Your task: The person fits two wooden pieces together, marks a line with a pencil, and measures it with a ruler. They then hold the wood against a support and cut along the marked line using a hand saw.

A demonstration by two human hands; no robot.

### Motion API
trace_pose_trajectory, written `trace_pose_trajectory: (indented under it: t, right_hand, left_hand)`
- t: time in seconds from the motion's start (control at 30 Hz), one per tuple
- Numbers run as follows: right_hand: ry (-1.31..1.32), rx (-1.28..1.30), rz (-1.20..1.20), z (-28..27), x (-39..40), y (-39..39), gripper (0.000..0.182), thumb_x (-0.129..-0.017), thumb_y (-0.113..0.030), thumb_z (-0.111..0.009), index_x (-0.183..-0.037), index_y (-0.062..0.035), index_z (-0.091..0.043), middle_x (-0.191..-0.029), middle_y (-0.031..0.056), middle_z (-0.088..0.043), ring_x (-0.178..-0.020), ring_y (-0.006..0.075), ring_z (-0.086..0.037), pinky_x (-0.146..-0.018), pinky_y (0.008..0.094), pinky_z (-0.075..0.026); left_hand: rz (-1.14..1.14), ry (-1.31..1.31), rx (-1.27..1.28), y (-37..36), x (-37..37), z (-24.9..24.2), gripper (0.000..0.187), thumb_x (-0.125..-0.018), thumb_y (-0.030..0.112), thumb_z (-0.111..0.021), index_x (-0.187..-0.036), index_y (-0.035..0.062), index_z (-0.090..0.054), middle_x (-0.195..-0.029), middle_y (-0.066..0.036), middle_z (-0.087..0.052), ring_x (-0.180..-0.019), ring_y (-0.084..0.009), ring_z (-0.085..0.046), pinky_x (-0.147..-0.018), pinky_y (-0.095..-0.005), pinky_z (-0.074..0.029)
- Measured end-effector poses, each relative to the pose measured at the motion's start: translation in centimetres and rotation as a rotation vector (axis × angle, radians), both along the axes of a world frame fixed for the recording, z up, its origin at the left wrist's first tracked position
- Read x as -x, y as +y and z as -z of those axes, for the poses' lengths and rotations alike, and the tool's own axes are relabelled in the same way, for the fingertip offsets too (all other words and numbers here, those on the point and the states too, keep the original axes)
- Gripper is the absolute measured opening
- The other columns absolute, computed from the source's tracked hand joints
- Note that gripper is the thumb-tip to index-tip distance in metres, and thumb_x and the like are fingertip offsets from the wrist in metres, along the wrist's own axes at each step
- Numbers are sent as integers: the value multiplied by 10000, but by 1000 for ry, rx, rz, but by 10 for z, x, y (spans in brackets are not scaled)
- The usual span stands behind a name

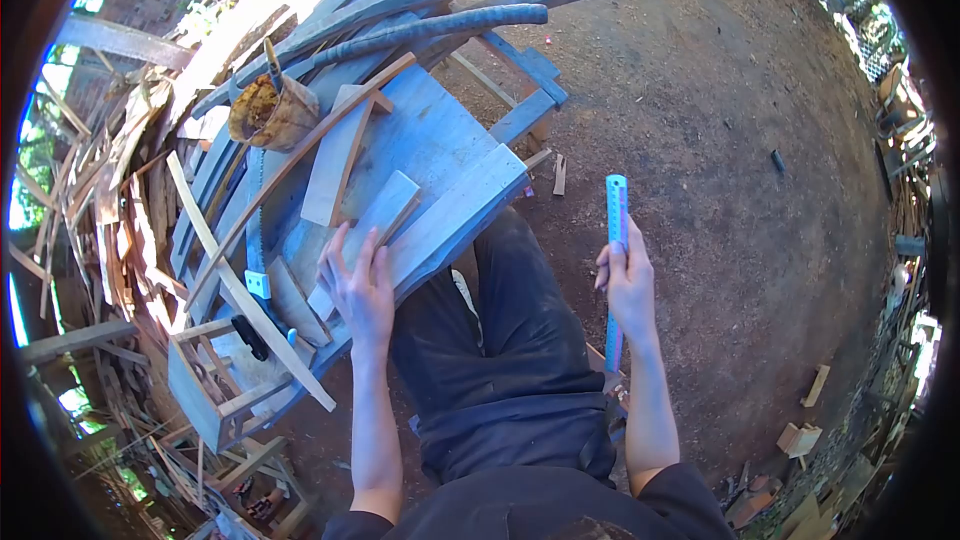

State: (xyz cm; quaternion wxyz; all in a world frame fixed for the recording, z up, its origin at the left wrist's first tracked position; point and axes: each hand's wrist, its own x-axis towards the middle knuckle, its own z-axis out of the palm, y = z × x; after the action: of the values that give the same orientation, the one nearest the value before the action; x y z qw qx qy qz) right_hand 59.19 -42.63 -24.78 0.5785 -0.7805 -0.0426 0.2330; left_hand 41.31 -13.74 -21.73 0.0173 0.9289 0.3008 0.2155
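My right hand (628, 275) is closed around a metal ruler (616, 202), held upright beside my right leg, away from the bench. On the left, my left hand (360, 285) has its fingers apart and lies over a short wooden board (388, 208) near the front edge of the workbench (455, 205). Whether the fingertips press on that board or only hover over it is hard to see. Just beyond is another wooden piece (335, 165), set at an angle. A handsaw (257, 240) with a pale blue handle lies further left.
A stained bucket (275, 112) with tools in it stands on the bench. Long beams (400, 5) are stacked behind it. A thin strip (245, 290) and a black object (250, 337) lie at left. Scrap wood (120, 210) piles up beyond; offcuts (798, 438) dot the dirt floor.
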Motion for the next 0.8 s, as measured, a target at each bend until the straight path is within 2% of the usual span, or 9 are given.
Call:
trace_pose_trajectory:
  t: [0.1,0.17,0.23,0.27,0.43,0.53,0.63,0.7,0.8]
  right_hand:
    - [-102,96,-102,-29,-2,32,569,-1083,-79,-434,-1625,-142,-269,-785,64,-606,-593,137,-631,-562,335,-538]
    - [-129,122,-176,-25,-6,49,603,-1066,-70,-455,-1629,-167,-259,-751,124,-617,-604,225,-672,-583,413,-551]
    - [-537,229,-371,-21,-9,68,619,-1047,-57,-479,-1622,-155,-272,-748,180,-646,-620,307,-685,-600,466,-540]
    - [-555,292,-420,-21,-12,78,634,-1018,-51,-510,-1610,-126,-294,-799,231,-676,-680,369,-703,-642,492,-553]
    - [-669,398,-589,-12,-23,107,642,-986,-31,-507,-1595,-70,-307,-856,235,-699,-739,373,-725,-677,479,-591]
    - [-678,427,-598,-14,-26,112,649,-981,-21,-500,-1598,-68,-302,-858,230,-701,-743,370,-726,-680,483,-589]
    - [-687,467,-616,-16,-26,114,666,-974,-22,-516,-1601,-72,-297,-858,225,-703,-751,362,-729,-693,482,-592]
    - [-698,449,-610,-14,-26,114,683,-965,-23,-530,-1603,-73,-292,-856,224,-703,-760,357,-731,-711,482,-594]
    - [-702,464,-615,-11,-27,114,691,-957,-18,-529,-1603,-72,-291,-860,228,-705,-766,358,-732,-720,481,-593]
  left_hand:
    - [55,-55,43,-17,-24,-3,272,-925,165,-730,-1194,136,-754,-1323,-93,-619,-1274,-285,-538,-1082,-436,-362]
    - [219,-54,114,-25,-41,-1,283,-930,234,-724,-1192,130,-750,-1344,-98,-603,-1275,-291,-534,-1087,-445,-352]
    - [267,-47,151,-30,-57,8,306,-928,266,-722,-1206,138,-744,-1359,-99,-596,-1288,-290,-525,-1094,-459,-342]
    - [333,-31,182,-32,-64,14,330,-927,298,-720,-1220,146,-737,-1373,-101,-588,-1300,-288,-515,-1100,-474,-332]
    - [299,-44,136,-35,-81,24,406,-909,313,-731,-1285,163,-710,-1437,-130,-539,-1371,-297,-458,-1145,-496,-283]
    - [109,-46,70,-23,-77,30,413,-929,303,-712,-1320,171,-688,-1440,-145,-528,-1377,-309,-449,-1148,-505,-282]
    - [48,-69,111,-11,-67,31,426,-944,298,-702,-1347,165,-670,-1424,-143,-535,-1350,-315,-464,-1136,-522,-298]
    - [-161,-8,80,-8,-65,22,425,-955,300,-695,-1355,158,-667,-1360,-142,-568,-1283,-322,-503,-1114,-515,-331]
    - [-97,12,41,3,-61,31,417,-961,307,-690,-1348,153,-677,-1279,-141,-600,-1210,-328,-537,-1073,-490,-370]
